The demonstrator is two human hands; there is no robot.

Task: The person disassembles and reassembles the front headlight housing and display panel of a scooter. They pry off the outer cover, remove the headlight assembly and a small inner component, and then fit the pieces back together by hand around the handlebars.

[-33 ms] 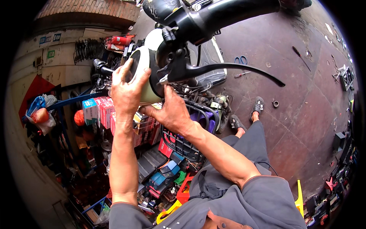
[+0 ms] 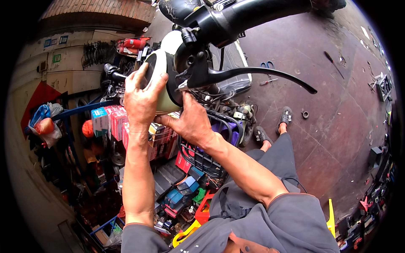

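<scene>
A round headlight housing (image 2: 165, 100), cream with a black rim and dark face, hangs below the handlebar. Around its left side, my left hand (image 2: 141, 99) is closed, thumb and fingers spread across the face and rim. Below and to the right, my right hand (image 2: 193, 122) presses its fingertips to the underside and back edge of the same housing; part of its grip is hidden. Just above sits the black brake lever (image 2: 253, 71), curving right from its clamp, with the black handlebar grip (image 2: 261, 19) over it.
A black wire basket (image 2: 202, 158) and cables lie under my right forearm. Stacked boxes (image 2: 118, 122) and a shelf of parts stand on the left. On the reddish floor lie scissors (image 2: 267, 65), a screwdriver (image 2: 333, 63) and a metal ring (image 2: 305, 114).
</scene>
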